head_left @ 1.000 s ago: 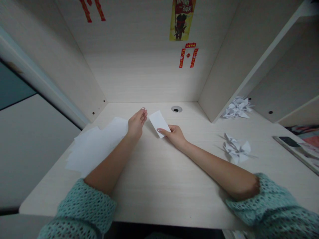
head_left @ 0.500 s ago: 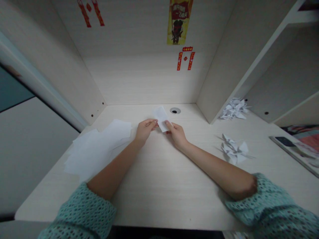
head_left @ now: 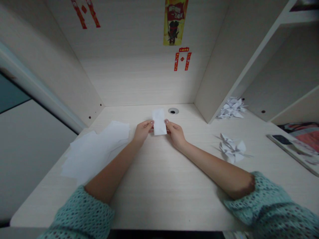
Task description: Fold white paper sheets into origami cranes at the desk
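Observation:
A small white rectangle of folded paper point(head_left: 159, 122) is held nearly upright over the back middle of the desk. My left hand point(head_left: 144, 130) pinches its left edge, the thumb in front and the other fingers partly hidden behind. On the opposite edge, my right hand point(head_left: 175, 131) grips it the same way. Loose white paper sheets point(head_left: 97, 151) lie spread out beside my left forearm. To the right of my right forearm sits a small group of folded paper pieces point(head_left: 233, 148) with pointed tips.
A heap of similar folded paper point(head_left: 231, 108) rests behind the upright divider point(head_left: 214, 73). Near the right edge lies a phone point(head_left: 294, 151). A round cable hole point(head_left: 173, 111) is set in the desk point(head_left: 159, 192) near the back panel.
The folded paper has turned from slanted to almost straight. My left hand has gone from its lower left side to a firm hold on the left edge. The view shifted slightly.

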The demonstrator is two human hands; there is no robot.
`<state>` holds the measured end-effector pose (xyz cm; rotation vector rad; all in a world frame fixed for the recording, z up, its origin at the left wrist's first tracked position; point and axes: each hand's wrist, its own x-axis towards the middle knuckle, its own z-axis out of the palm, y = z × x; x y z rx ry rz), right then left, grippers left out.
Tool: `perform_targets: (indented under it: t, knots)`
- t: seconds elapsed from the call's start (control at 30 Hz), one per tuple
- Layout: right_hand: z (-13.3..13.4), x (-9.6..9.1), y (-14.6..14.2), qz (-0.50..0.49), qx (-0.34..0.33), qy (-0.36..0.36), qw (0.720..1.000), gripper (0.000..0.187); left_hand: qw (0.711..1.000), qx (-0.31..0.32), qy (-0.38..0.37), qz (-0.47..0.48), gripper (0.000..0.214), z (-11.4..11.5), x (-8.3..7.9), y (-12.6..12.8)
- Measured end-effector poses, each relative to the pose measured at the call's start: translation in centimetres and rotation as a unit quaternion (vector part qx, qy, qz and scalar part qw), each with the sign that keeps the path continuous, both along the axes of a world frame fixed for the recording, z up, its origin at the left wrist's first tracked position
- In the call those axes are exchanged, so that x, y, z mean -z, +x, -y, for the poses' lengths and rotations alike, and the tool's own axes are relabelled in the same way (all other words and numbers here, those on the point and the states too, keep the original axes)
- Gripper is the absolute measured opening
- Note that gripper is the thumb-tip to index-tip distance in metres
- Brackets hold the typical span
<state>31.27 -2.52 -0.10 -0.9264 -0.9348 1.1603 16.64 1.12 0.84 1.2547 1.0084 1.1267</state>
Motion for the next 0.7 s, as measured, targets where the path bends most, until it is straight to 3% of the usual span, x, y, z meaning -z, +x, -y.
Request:
perform_targets:
  t: [0.13,0.27,0.47,0.7]
  knots:
    - [-0.02,-0.07,-0.02,0.004,-0.020,0.008,1.000,0.040,0.999,0.034,-0.001,0.004,0.040,-0.34,0.39,-0.16]
    - [0.01,-0.11,-0.05,0.004,-0.017,0.014,1.000,0.040,1.000,0.021,0.007,-0.022,0.040,-0.28,0.28,-0.15]
    - [-0.06,0.08,0.22,0.060,0.026,0.035,0.997,0.025,0.999,-0.034,0.007,-0.038,0.033,-0.01,-0.06,-0.12]
    - [0.04,0.14,0.27,0.107,0.074,0.039,0.991,0.023,0.992,-0.027,0.045,-0.117,0.034,0.21,0.04,0.05]
